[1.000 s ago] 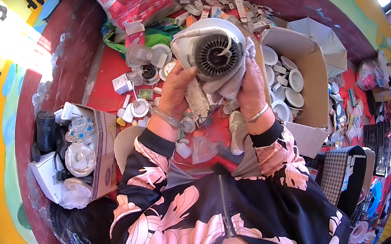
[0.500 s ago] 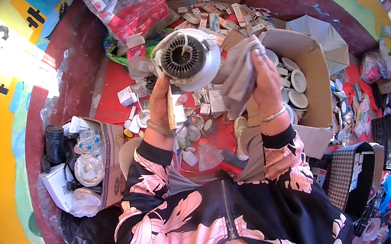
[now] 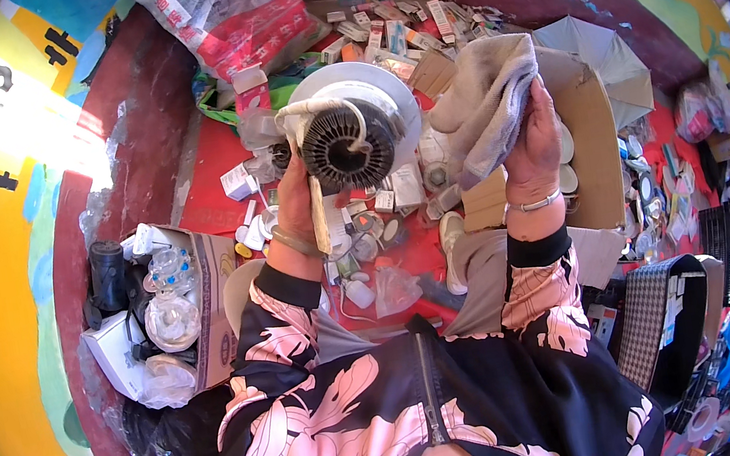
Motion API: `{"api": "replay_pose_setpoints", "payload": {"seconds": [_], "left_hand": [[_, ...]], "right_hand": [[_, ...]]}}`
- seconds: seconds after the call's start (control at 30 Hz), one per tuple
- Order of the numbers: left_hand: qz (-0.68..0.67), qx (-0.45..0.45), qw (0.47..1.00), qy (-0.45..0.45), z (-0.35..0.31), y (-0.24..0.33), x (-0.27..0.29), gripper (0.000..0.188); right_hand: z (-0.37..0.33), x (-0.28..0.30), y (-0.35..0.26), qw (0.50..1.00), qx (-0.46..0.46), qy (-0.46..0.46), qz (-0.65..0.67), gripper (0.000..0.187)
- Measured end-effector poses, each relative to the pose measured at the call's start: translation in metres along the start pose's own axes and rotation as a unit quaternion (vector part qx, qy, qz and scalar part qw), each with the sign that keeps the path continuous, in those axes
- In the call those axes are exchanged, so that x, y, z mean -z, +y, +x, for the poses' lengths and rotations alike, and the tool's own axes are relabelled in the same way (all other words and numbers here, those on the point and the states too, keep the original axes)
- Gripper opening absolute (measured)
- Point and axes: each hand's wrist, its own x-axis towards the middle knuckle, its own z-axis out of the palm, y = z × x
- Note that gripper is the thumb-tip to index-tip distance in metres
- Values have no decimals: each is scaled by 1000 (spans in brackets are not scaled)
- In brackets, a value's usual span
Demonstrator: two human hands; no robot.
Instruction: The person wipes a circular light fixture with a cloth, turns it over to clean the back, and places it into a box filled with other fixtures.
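My left hand point(image 3: 293, 203) is closed on the side of a round downlight point(image 3: 384, 99) with a white rim and a finned black heat sink point(image 3: 339, 159). The heat sink faces me, and a white cable loops over it. Behind that hand's thumb, a flat yellowish strip point(image 3: 319, 216) hangs down beside the lamp; what it is I cannot make out. A crumpled grey cloth point(image 3: 488, 108) is in my right hand point(image 3: 533, 150), held up to the right of the lamp and apart from it. Part of the right hand's fingers is hidden behind the cloth.
On the right stands an open cardboard box point(image 3: 591, 140) with white round fittings inside. Small cartons point(image 3: 394, 37) lie heaped at the back beside a large printed sack point(image 3: 248, 25). To the left is a box point(image 3: 211, 296) of plastic-wrapped items. Loose parts litter the red floor point(image 3: 217, 169).
The cloth has come away from the lamp, moving right and slightly up with my right hand. The lamp has tilted, its heat sink now lower and turned more toward me.
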Motion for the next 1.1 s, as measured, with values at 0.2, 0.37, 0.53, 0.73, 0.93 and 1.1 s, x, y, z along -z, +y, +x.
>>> {"api": "replay_pose_setpoints", "payload": {"seconds": [0.2,0.37,0.53,0.73,0.93,1.1], "left_hand": [[60,1,998,27,-4,-4,-21,53],[72,22,997,4,-7,-6,-12,53],[123,30,992,-13,-12,0,-5,45],[150,39,988,-8,-16,12,-24,33],[157,55,986,-1,-16,9,-19,31],[182,111,976,-45,-17,17,-17,33]], "right_hand": [[-13,-25,18,963,-86,-59,-247,35],[-10,-35,32,972,-182,-67,-130,29],[-12,-32,24,949,-217,-81,-212,27],[-15,-16,25,919,-179,-136,-324,22],[-18,-13,26,927,-196,-144,-286,30],[-21,-23,27,927,-192,-153,-285,30]]}}
